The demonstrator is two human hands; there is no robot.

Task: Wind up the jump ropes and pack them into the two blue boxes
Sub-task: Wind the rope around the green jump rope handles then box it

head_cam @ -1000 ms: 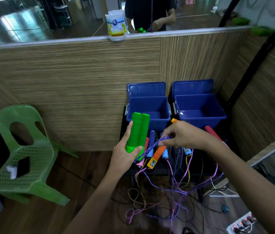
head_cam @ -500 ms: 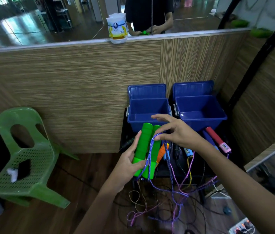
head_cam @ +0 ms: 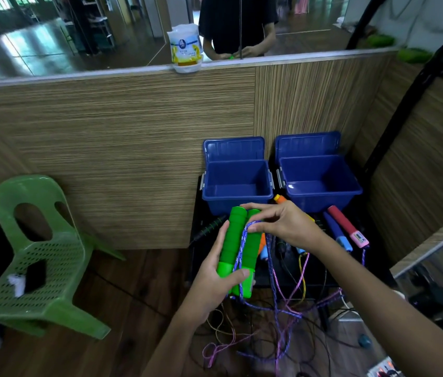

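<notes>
the left hand (head_cam: pixel 216 278) grips two green jump rope handles (head_cam: pixel 238 251) side by side, just below the left blue box (head_cam: pixel 238 183). the right hand (head_cam: pixel 280 223) pinches the purple rope (head_cam: pixel 242 246) against their tops. the right blue box (head_cam: pixel 321 180) sits at 1 o'clock, both boxes open.

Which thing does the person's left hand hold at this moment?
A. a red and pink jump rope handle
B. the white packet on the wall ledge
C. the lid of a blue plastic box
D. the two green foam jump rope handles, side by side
D: the left hand grips the two green foam jump rope handles together near their lower ends, with the purple braided rope running between them.
</notes>
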